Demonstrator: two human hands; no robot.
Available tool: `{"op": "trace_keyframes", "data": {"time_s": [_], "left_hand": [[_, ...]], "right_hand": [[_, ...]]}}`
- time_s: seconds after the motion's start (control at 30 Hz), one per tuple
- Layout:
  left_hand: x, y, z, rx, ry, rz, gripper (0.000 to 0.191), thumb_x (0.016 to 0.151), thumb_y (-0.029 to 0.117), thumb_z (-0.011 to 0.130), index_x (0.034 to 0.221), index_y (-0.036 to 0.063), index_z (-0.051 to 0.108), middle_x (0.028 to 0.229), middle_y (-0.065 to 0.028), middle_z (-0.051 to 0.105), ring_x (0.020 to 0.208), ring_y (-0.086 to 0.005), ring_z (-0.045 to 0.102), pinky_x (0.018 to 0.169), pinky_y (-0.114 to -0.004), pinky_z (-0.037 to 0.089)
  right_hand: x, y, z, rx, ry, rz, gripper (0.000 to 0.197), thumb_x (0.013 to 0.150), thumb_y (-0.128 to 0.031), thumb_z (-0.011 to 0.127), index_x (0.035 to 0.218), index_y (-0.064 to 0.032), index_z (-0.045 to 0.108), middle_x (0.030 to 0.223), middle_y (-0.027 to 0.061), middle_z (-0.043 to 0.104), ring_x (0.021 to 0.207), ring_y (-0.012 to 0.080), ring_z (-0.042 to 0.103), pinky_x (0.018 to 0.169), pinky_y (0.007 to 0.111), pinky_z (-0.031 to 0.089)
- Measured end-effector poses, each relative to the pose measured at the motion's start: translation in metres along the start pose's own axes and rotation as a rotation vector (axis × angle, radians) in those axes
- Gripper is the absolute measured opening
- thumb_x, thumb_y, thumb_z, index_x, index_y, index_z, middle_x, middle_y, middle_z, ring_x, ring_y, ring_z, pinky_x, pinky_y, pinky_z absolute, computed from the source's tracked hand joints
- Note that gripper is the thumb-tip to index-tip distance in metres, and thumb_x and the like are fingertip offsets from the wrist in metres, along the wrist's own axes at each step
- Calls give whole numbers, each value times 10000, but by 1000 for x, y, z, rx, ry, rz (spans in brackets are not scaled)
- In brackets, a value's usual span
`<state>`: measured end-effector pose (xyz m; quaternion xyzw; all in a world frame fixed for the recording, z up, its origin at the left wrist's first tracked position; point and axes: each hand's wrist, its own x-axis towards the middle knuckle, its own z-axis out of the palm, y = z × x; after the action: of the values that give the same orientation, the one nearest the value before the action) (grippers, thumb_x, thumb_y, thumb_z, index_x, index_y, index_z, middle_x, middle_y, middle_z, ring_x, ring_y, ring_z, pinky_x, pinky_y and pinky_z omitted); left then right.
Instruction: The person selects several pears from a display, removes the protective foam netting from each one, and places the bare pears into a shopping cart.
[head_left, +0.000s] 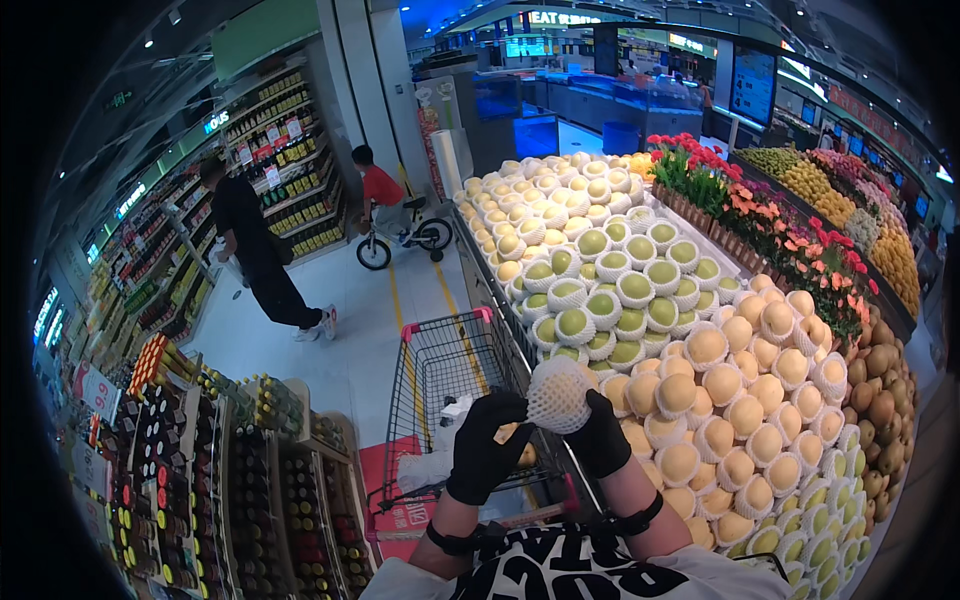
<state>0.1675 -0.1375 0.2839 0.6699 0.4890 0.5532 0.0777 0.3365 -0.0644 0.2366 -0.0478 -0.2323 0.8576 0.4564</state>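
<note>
A round fruit in a white foam net (559, 395) is held up between my two black-gloved hands, in front of the fruit display. The fingertips of my left hand (489, 442) touch its left side. My right hand (600, 435) grips it from the right and below. Under my hands stands a wire shopping cart (442, 337) with pink corner pieces, holding white plastic bags (427, 469) and some yellowish fruit partly hidden by my left hand. Beside it, yellow-brown pears (705, 345) and green fruit (634, 285) in foam nets are piled on the display.
Shelves of bottles and jars (247, 480) stand at the lower left. A person in black (255, 232) walks in the aisle, near a person in red on a small bicycle (405, 240). Potted flowers (757, 214) line the display; brown fruit (881, 397) lies at its right.
</note>
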Motion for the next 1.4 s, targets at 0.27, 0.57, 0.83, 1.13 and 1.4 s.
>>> {"op": "trace_keyframes", "data": {"time_s": [0.27,0.57,0.83,1.13,1.4], "left_hand": [[-10,-13,19,-148,26,-139,246,776,-64,634,1000,27,586,1002,-87,618,958,-203,601,861,-307,464],[-5,-20,25,-56,-78,-231,351,797,-69,614,1125,26,530,1087,-98,577,1023,-199,569,885,-306,454],[1,-6,26,-28,-21,-145,768,613,182,865,1225,-14,444,1144,-126,547,1045,-225,561,908,-350,465],[2,-3,23,161,53,-14,727,591,213,861,1169,-9,479,1026,-149,564,936,-284,593,825,-363,494],[-2,2,18,220,89,-11,699,632,185,819,1208,-11,475,1062,-166,570,964,-292,596,841,-378,495]], "right_hand": [[-3,-12,8,36,12,27,669,888,-326,558,1404,4,290,1370,167,434,1269,300,428,1095,428,314],[7,-8,-18,33,-6,6,646,892,-312,566,1396,-8,300,1355,158,441,1274,289,426,1078,425,346],[4,-8,24,-337,64,-76,652,768,73,639,1345,-25,352,1291,137,473,1205,251,493,938,340,497],[-11,-14,45,-397,74,-98,666,801,-113,652,1373,-22,324,1299,118,471,1217,238,477,988,370,429],[-10,-14,36,-678,68,-181,663,795,-66,651,1372,-10,328,1293,116,477,1191,213,487,1001,344,404]]}}
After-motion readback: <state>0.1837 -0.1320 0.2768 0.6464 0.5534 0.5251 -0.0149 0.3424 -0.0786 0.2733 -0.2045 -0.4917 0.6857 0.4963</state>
